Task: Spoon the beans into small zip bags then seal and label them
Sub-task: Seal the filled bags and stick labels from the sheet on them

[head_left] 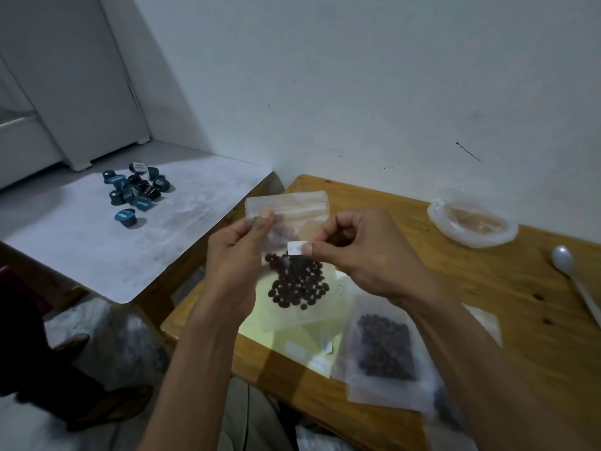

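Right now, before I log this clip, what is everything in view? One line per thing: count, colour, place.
held zip bag: one, clear, dark beans inside, raised over the wooden table
label: one, white, at the held bag's front
filled bags: at least two, clear with dark beans, flat on the table's near right
label sheet: one, pale yellow, on the table under the held bag
spoon: one, white, table's right edge
plastic bag: one, clear, rolled open, table's far right
wooden table: one, light brown, right
coffee capsules: a pile, teal and dark, on the white table at left
left hand: pinches the bag's upper left
right hand: pinches the label
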### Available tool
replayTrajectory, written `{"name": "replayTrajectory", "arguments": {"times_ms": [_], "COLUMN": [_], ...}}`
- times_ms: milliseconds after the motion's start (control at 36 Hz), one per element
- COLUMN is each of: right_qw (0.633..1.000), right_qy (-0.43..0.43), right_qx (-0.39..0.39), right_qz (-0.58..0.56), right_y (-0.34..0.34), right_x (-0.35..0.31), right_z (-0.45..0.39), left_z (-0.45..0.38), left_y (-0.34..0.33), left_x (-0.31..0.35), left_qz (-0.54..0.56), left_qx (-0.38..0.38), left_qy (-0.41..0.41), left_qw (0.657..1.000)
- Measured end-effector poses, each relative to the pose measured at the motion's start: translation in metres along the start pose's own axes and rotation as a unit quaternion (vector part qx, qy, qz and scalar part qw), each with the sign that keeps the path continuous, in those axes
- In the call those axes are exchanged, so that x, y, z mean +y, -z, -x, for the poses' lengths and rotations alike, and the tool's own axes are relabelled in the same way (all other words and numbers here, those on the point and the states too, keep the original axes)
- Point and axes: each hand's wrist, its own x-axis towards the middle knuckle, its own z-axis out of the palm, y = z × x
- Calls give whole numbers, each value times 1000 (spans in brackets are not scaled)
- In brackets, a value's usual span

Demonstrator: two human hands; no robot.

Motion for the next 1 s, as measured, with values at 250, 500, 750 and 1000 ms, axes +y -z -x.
{"name": "replayTrajectory", "arguments": {"times_ms": [250,500,750,1000], "right_qw": [990,983,979,985], "right_qy": [50,32,24,-71], "right_qx": [61,99,127,151], "right_qz": [121,151,158,51], "right_y": [-11,-19,-23,-16], "right_x": [-10,-13,-14,-8], "right_z": [-7,-8,-7,-4], "left_z": [6,6,6,2], "left_y": [-4,-2,3,2], "left_x": [3,4,0,1], "left_qz": [1,8,6,32], "left_qx": [-15,-19,-65,-63], "left_qy": [9,10,-26,-36], "left_qw": [1000,1000,998,997]}}
